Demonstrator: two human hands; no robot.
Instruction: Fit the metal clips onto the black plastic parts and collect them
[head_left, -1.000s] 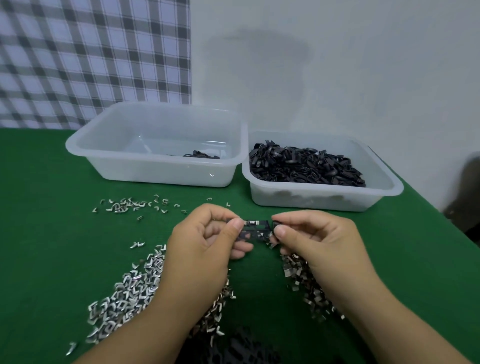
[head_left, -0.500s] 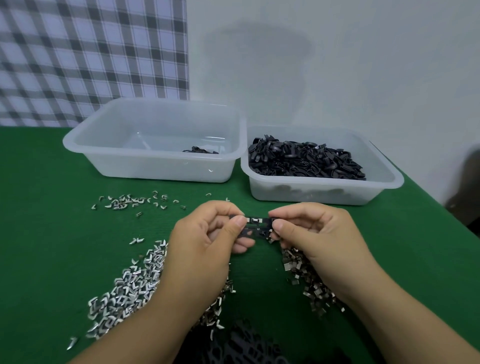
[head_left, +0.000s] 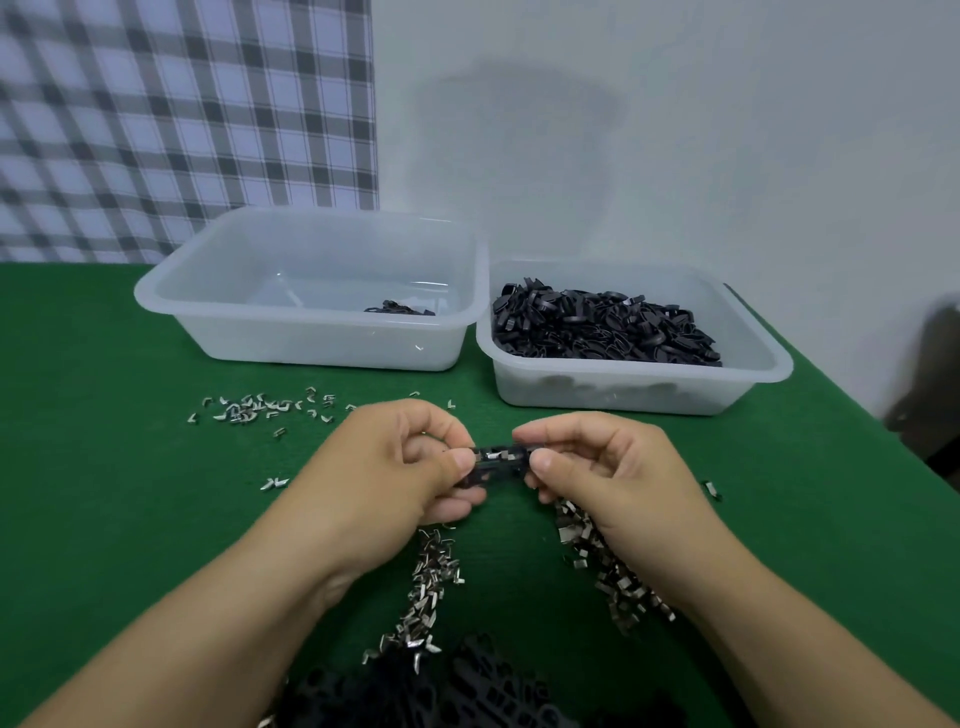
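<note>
A small black plastic part (head_left: 497, 464) with shiny metal clips on its top edge is held above the green table between both hands. My left hand (head_left: 402, 467) pinches its left end between thumb and curled fingers. My right hand (head_left: 605, 467) pinches its right end the same way. Loose metal clips (head_left: 434, 577) lie in heaps under and between my wrists, and more clips (head_left: 260, 408) are scattered further left. A pile of black plastic parts (head_left: 467, 686) lies at the near edge.
Two translucent bins stand at the back. The left bin (head_left: 311, 340) holds a few black parts. The right bin (head_left: 623, 389) is heaped with black parts (head_left: 602, 327). A dark object (head_left: 930, 384) sits beyond the table's right edge.
Both hands keep their pinch on the black part and have shifted slightly. The camera view has tilted a little, so the bins sit higher in the frame.
</note>
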